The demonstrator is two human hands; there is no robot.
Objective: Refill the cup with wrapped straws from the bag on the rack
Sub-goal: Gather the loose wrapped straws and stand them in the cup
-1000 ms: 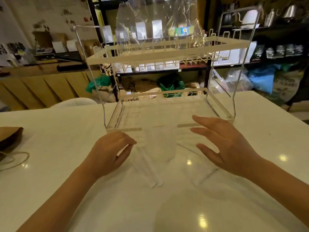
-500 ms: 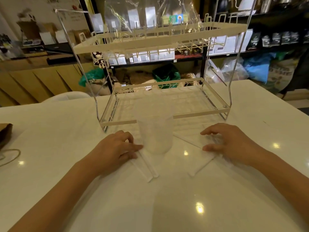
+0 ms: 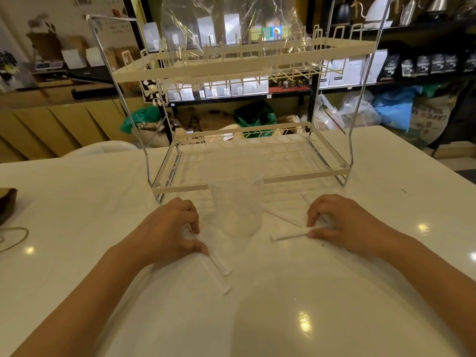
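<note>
A clear plastic cup (image 3: 238, 210) stands upright on the white table, just in front of the two-tier cream wire rack (image 3: 257, 64). A clear plastic bag (image 3: 229, 24) stands on the rack's top tier. White wrapped straws lie on the table on both sides of the cup. My left hand (image 3: 167, 230) is closed over the left straws (image 3: 219, 273), whose ends stick out below my fingers. My right hand (image 3: 342, 222) pinches the right straws (image 3: 287, 237) between thumb and fingers; another straw (image 3: 282, 217) lies loose beside them.
The white table (image 3: 257, 318) extends all around. A brown paper bag with a twine cord (image 3: 7, 202) sits at the left edge. Behind the table stand shelves with boxes, packets and kettles, and bags on the floor.
Both hands have come down from hovering open over the table and closed their fingers on the straws at each side of the cup. The camera view has tilted slightly.
</note>
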